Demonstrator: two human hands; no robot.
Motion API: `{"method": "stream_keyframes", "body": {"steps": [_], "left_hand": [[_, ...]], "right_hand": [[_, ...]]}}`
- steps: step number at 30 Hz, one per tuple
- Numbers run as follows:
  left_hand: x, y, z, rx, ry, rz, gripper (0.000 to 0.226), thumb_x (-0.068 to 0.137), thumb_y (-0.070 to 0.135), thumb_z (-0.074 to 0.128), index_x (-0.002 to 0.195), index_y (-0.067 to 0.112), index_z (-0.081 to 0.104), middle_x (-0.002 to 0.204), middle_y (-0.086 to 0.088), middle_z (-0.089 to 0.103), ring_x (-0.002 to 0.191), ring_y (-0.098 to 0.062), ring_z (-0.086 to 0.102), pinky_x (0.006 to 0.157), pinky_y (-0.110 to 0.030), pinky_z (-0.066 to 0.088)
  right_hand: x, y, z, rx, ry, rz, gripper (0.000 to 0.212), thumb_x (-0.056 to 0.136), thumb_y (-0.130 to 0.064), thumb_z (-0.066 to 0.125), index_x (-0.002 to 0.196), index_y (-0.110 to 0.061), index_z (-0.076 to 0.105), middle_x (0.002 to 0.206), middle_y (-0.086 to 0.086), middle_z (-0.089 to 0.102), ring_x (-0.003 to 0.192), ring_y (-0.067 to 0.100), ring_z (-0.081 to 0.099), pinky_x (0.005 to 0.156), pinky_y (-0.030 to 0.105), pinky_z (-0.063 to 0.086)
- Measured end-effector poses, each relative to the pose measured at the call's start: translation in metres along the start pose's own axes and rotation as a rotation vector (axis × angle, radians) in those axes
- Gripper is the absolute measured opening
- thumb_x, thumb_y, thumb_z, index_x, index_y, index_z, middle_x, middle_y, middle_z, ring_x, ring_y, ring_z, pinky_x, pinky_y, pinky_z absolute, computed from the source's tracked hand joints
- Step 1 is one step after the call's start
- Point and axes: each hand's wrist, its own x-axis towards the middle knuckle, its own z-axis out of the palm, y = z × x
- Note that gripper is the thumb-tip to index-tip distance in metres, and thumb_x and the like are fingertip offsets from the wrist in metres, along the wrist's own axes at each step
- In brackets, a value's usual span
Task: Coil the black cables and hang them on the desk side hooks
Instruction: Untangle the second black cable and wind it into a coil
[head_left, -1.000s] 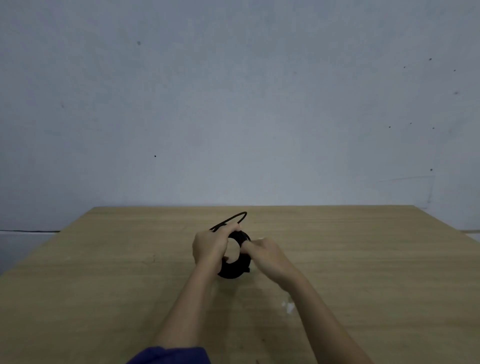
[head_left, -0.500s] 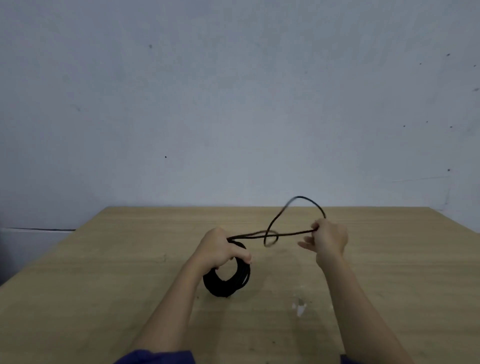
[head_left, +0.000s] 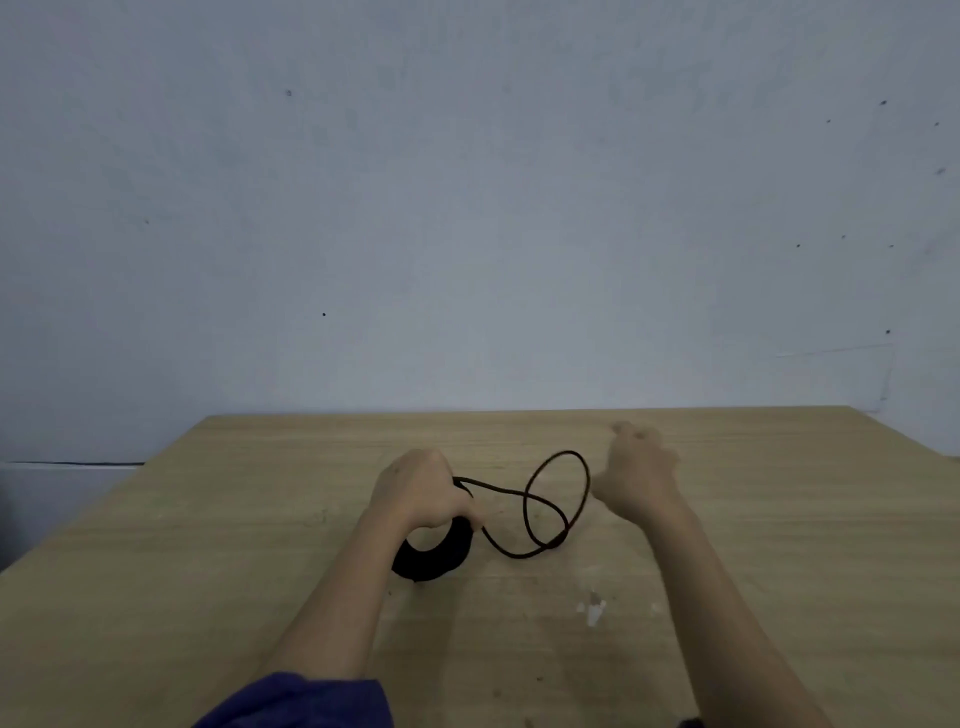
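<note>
At the middle of the pale, wood-grained surface (head_left: 779, 519), the left grip (head_left: 421, 493) is curled tightly round a thick, ring-shaped coil of black cable (head_left: 436, 558), whose lower arc rests on the wood. A thin loose tail (head_left: 524, 514) runs right from the fist and twists into an oval loop. Just beside that loop the right grip (head_left: 641, 467) hovers, fingers loosely bent, holding nothing. A small white fleck (head_left: 592, 610) marks the surface.

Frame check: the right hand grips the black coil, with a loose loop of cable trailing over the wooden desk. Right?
No. The head view shows the left hand gripping the black coil; the loose loop does trail over the wooden desk.
</note>
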Motion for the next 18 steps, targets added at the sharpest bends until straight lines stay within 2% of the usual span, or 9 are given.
{"method": "stream_keyframes", "body": {"steps": [2, 4, 6, 8, 9, 10, 14, 16, 18], "left_hand": [[-0.001, 0.009, 0.001, 0.018, 0.007, 0.038, 0.046, 0.044, 0.045, 0.079, 0.064, 0.005, 0.065, 0.052, 0.001, 0.045, 0.051, -0.018, 0.043, 0.045, -0.025, 0.029], [-0.003, 0.015, 0.000, 0.006, 0.015, 0.083, 0.042, 0.044, 0.044, 0.080, 0.059, 0.008, 0.063, 0.050, 0.002, 0.043, 0.049, -0.017, 0.041, 0.046, -0.025, 0.029], [-0.005, 0.018, -0.004, -0.048, 0.004, 0.138, 0.034, 0.042, 0.041, 0.080, 0.053, 0.014, 0.062, 0.048, 0.004, 0.041, 0.048, -0.015, 0.039, 0.047, -0.025, 0.028], [-0.006, 0.017, -0.010, -0.150, -0.028, 0.176, 0.030, 0.039, 0.038, 0.080, 0.050, 0.015, 0.063, 0.047, 0.005, 0.041, 0.049, -0.014, 0.038, 0.049, -0.027, 0.028], [-0.006, 0.016, -0.015, -0.201, -0.036, 0.180, 0.028, 0.037, 0.037, 0.079, 0.048, 0.017, 0.063, 0.048, 0.005, 0.043, 0.050, -0.014, 0.039, 0.050, -0.028, 0.028], [-0.005, 0.014, -0.019, -0.240, -0.038, 0.180, 0.027, 0.033, 0.039, 0.078, 0.045, 0.019, 0.063, 0.049, 0.005, 0.045, 0.051, -0.013, 0.040, 0.051, -0.028, 0.029], [-0.001, -0.005, -0.031, -0.302, -0.058, 0.167, 0.030, 0.024, 0.042, 0.072, 0.042, 0.020, 0.062, 0.047, 0.006, 0.048, 0.050, -0.012, 0.043, 0.051, -0.027, 0.031], [-0.002, -0.017, -0.030, -0.308, -0.110, 0.179, 0.028, 0.027, 0.036, 0.073, 0.045, 0.017, 0.062, 0.050, 0.003, 0.052, 0.050, -0.011, 0.047, 0.052, -0.026, 0.032], [-0.006, -0.024, -0.028, -0.355, -0.189, 0.210, 0.026, 0.033, 0.026, 0.076, 0.050, 0.012, 0.061, 0.053, 0.000, 0.055, 0.051, -0.013, 0.048, 0.053, -0.027, 0.033]], "right_hand": [[-0.011, -0.025, 0.008, 0.224, -0.126, -0.388, 0.070, 0.076, 0.002, 0.056, 0.140, -0.016, 0.034, 0.143, 0.005, 0.035, 0.136, 0.020, 0.029, 0.106, 0.022, 0.026], [-0.018, -0.039, 0.021, 0.238, -0.364, -0.529, 0.077, 0.073, 0.003, 0.060, 0.142, -0.017, 0.031, 0.145, 0.001, 0.034, 0.137, 0.013, 0.028, 0.105, 0.019, 0.026], [-0.013, -0.040, 0.033, 0.206, -0.474, -0.538, 0.074, 0.069, 0.001, 0.068, 0.136, -0.015, 0.041, 0.135, 0.000, 0.048, 0.127, 0.011, 0.042, 0.100, 0.023, 0.035], [-0.009, -0.034, 0.041, 0.228, -0.531, -0.535, 0.037, 0.069, -0.002, 0.072, 0.102, -0.016, 0.063, 0.098, -0.002, 0.067, 0.092, 0.011, 0.060, 0.079, 0.027, 0.045], [-0.009, -0.031, 0.044, 0.239, -0.549, -0.521, 0.017, 0.073, -0.004, 0.070, 0.082, -0.018, 0.065, 0.077, -0.004, 0.066, 0.073, 0.009, 0.061, 0.069, 0.025, 0.045], [-0.009, -0.027, 0.046, 0.282, -0.570, -0.491, 0.016, 0.078, -0.006, 0.067, 0.071, -0.019, 0.063, 0.064, -0.005, 0.063, 0.060, 0.008, 0.059, 0.062, 0.023, 0.044], [-0.006, -0.010, 0.028, 0.621, -0.574, -0.333, 0.018, 0.087, -0.005, 0.060, 0.069, -0.008, 0.062, 0.044, -0.008, 0.038, 0.038, 0.007, 0.038, 0.041, 0.019, 0.036], [0.000, 0.000, 0.005, 0.650, -0.555, -0.360, 0.016, 0.078, -0.008, 0.070, 0.068, 0.000, 0.060, 0.042, -0.007, 0.032, 0.037, 0.007, 0.030, 0.040, 0.018, 0.030], [0.007, 0.007, -0.013, 0.637, -0.547, -0.398, 0.015, 0.067, -0.015, 0.072, 0.066, -0.001, 0.065, 0.041, -0.005, 0.033, 0.037, 0.008, 0.030, 0.040, 0.019, 0.033]]}}
